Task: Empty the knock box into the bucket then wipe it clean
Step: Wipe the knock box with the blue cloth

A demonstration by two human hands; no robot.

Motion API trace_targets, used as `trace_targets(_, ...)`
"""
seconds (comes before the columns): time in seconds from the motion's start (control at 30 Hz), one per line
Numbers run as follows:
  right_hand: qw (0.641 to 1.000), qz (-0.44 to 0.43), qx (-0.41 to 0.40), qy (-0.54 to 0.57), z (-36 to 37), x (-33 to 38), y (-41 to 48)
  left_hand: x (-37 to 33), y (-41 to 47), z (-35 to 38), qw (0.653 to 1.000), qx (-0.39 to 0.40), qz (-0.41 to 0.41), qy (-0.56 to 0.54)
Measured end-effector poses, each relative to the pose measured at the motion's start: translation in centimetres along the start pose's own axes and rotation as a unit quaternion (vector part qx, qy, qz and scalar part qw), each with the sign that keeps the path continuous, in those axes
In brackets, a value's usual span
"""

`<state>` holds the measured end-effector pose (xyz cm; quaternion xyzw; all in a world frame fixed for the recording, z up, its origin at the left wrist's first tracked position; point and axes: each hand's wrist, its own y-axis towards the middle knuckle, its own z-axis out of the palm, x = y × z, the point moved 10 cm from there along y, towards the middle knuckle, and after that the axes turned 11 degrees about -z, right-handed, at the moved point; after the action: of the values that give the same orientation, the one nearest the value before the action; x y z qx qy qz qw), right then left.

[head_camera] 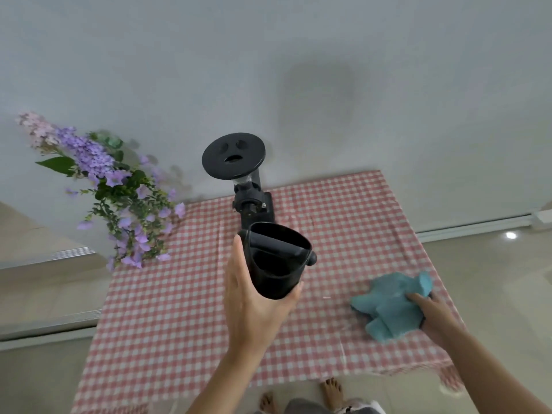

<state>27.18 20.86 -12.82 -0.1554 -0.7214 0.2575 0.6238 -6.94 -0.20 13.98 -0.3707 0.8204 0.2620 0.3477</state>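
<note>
Desk (185, 339) w/ red-and-white checked cloth fills the lower middle of our view, pushed up against a pale wall. Its near edge hangs w/ a fringe, and below that we see our bare feet (300, 397) on the tiled floor.

Next in size: bunch of purple flowers (119, 198) w/ green leaves at the desk's far left corner, leaning over the cloth edge. Behind centre, by the wall, stands a black coffee grinder (249, 186), its round lid facing us.

Our left hand (254, 300) is raised over the desk's middle, palm and fingers wrapped round the lower body of the black knock box (276, 261). The box is up in the air, not touching the desk, tilted so its open mouth faces us. We see the bar across the opening, one end knob sticking out on the right. Inside looks dark; can't tell if any grounds are left in it.

Blue cloth (391, 303) lies crumpled on the desk's right side, well apart from the knock box. Our right hand (430, 312) is on its right part, fingers closed over a fold; the rest of the cloth spreads left on the desk.

Picture is a bit blurred round the right hand and the desk's near right corner.
</note>
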Motion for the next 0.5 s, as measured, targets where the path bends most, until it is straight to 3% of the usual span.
trace_targets(0.27, 0.991, -0.067, -0.025, -0.112, -2.6, 2.6, 0.6, -0.8, -1.2, 1.6, 0.999, -0.009, 0.004, 0.035)
trace_targets(0.37, 0.984, -0.05, -0.019, -0.172, -3.1, 2.5, 1.1, -0.7, -1.6, 2.2, 0.999, -0.013, 0.004, 0.048)
trace_targets(0.5, 0.945, -0.073, -0.016, -0.317, -2.3, 4.2, 0.5, -0.3, -2.2, 3.2, 0.999, -0.011, -0.004, 0.054)
